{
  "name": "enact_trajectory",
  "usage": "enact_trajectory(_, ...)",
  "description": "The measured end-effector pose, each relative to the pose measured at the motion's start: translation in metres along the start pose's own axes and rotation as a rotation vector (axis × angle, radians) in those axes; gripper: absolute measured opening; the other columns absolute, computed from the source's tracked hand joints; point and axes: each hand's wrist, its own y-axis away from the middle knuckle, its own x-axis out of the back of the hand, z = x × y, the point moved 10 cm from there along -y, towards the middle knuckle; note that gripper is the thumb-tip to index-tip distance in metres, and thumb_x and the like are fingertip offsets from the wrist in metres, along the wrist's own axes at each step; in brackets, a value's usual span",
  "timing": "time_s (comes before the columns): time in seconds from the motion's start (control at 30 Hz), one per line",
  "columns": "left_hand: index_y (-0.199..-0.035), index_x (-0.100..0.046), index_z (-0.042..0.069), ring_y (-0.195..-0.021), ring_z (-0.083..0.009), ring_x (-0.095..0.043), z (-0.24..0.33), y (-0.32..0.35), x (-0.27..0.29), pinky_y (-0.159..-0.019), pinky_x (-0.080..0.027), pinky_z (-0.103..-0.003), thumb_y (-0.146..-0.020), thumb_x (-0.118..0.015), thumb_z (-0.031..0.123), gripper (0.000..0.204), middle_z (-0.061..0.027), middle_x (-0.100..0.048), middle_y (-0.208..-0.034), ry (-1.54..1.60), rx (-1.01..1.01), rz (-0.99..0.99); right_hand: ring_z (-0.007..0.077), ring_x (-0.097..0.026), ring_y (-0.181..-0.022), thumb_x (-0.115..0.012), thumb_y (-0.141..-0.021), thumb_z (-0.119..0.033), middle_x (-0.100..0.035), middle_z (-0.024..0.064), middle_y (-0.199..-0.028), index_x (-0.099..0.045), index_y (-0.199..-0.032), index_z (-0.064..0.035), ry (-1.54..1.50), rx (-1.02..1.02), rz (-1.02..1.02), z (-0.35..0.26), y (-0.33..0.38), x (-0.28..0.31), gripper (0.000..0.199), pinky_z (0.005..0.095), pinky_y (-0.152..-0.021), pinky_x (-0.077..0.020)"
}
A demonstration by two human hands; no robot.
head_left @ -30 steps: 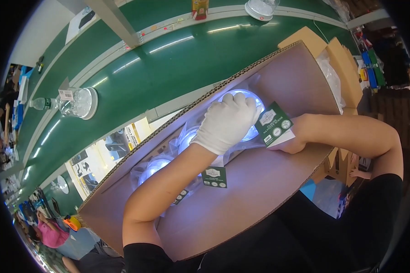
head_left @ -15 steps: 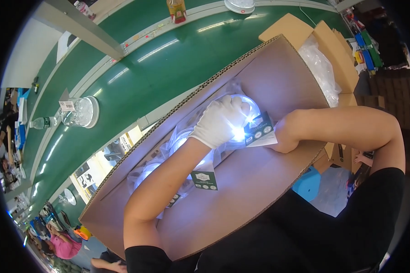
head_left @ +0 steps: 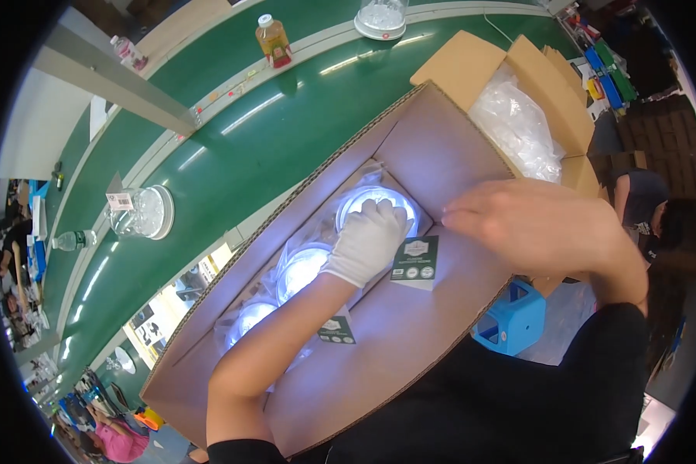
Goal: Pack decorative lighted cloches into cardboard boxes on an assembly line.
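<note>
A gloved left hand [head_left: 367,241] is pressing flat, fingers loosely spread, on a glowing round lamp [head_left: 379,203] inside a cardboard box [head_left: 441,147], while the bare right hand [head_left: 530,226] is resting open on the box's inner wall.

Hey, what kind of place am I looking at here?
Most likely a factory packing line: a long green conveyor belt, a big cardboard box of bagged round lights, and a gloved left hand pressing them in.
</note>
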Motion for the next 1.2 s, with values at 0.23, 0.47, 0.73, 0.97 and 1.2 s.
enact_trajectory(0.23, -0.086, -0.061, 0.01, -0.074, -0.0246, -0.06, -0.012, 0.01, 0.005, -0.053, -0.053, -0.037, -0.089, -0.063, 0.03, 0.02, -0.0086, -0.057, -0.081, 0.092, -0.035, -0.038, 0.0373, -0.065, -0.102, -0.053, -0.08, 0.01, -0.067, 0.0204, -0.109, -0.064, -0.117, 0.0029, -0.18, -0.214, 0.836, 0.041, 0.09, 0.046, 0.039, 0.0381, -0.089, -0.0513)
enact_trajectory(0.47, -0.085, -0.056, 0.009, -0.07, -0.027, -0.058, 0.002, -0.006, 0.0, -0.053, -0.051, -0.041, -0.084, -0.069, 0.025, 0.021, -0.01, -0.054, -0.079, 0.033, -0.058, -0.068, 0.0315, -0.066, -0.105, -0.049, -0.092, 0.008, -0.068, 0.0177, -0.111, -0.063, -0.119, 0.0031, -0.415, -0.539, 1.0, 0.11, 0.147, -0.023, 0.031, 0.0348, -0.089, -0.0502)
enact_trajectory(0.73, -0.089, -0.057, 0.011, -0.071, -0.0263, -0.061, 0.005, -0.012, -0.002, -0.049, -0.053, -0.037, -0.086, -0.061, 0.016, 0.008, -0.011, -0.055, -0.079, -0.031, -0.026, -0.153, 0.0295, -0.066, -0.106, -0.049, -0.094, 0.004, -0.068, 0.0159, -0.114, -0.063, -0.121, -0.0002, -0.507, -0.563, 1.003, 0.136, 0.134, -0.043, 0.03, 0.0338, -0.092, -0.0492)
enact_trajectory(0.97, -0.098, -0.061, 0.008, -0.081, -0.0286, -0.064, -0.001, -0.013, -0.001, -0.06, -0.056, -0.041, -0.081, -0.069, 0.03, 0.029, -0.0114, -0.059, -0.091, 0.034, -0.015, -0.307, 0.0308, -0.065, -0.11, -0.049, -0.095, 0.003, -0.067, 0.0168, -0.117, -0.062, -0.122, -0.0003, -0.455, -0.591, 0.988, 0.159, 0.132, -0.04, 0.03, 0.0347, -0.094, -0.0487)
enact_trajectory(1.2, -0.112, -0.056, 0.003, -0.077, -0.0337, -0.065, -0.022, 0.002, 0.03, -0.064, -0.054, -0.044, -0.093, -0.064, 0.036, 0.039, -0.016, -0.061, -0.094, 0.181, 0.128, -0.268, 0.0308, -0.065, -0.109, -0.049, -0.095, 0.002, -0.067, 0.0164, -0.117, -0.062, -0.122, -0.0004, -0.498, -0.586, 0.976, 0.16, 0.117, -0.057, 0.03, 0.0348, -0.093, -0.0493)
